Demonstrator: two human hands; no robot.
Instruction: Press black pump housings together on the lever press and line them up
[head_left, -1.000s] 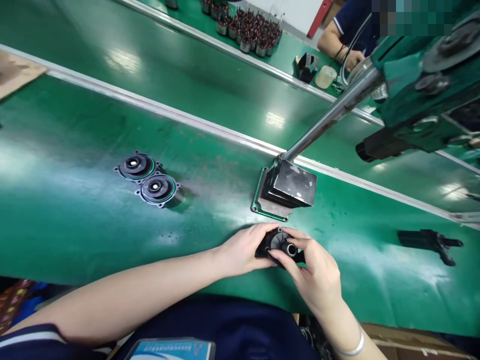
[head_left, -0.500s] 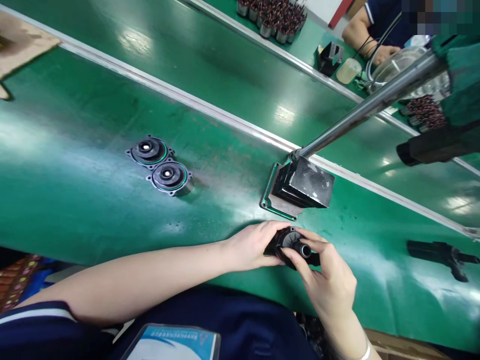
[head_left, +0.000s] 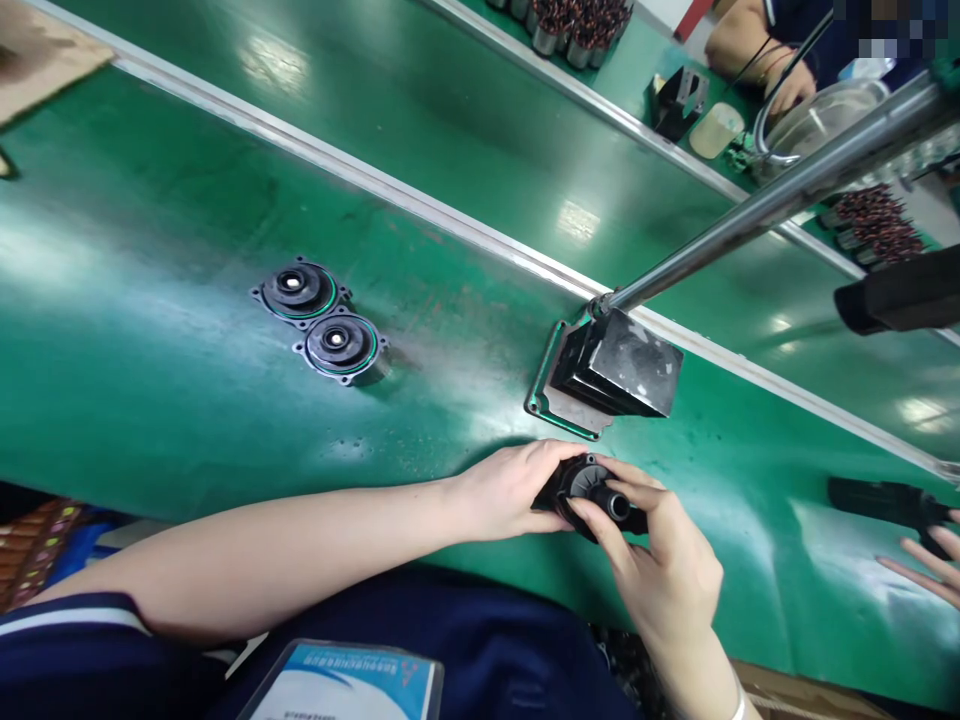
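Note:
Both hands hold a black pump [head_left: 595, 488] with a round ribbed cover and a short pipe stub that points toward the lower right. My left hand [head_left: 506, 492] grips its body from the left, thumb and fingers wrapped round it. On the cover side, my right hand [head_left: 660, 545] pinches the cover's rim on either side of the stub. My palms and fingers hide most of the body. Left of my hands, two round black motor units [head_left: 341, 343] stand touching each other, each with a green sealing ring and a pale shaft tip.
Just beyond my hands stands a black block fixture [head_left: 630, 362] on a plate, with a metal pole [head_left: 757, 200] slanting up from it. Another person's hand [head_left: 930, 565] is beside a black pump-like part [head_left: 874, 502] at right. Copper-wound parts [head_left: 874, 222] lie across the bench, near a co-worker's arm [head_left: 750, 45].
Another person's hand has come in at the right edge, by the black part there. The view has shifted slightly; my hands keep the same grip on the pump.

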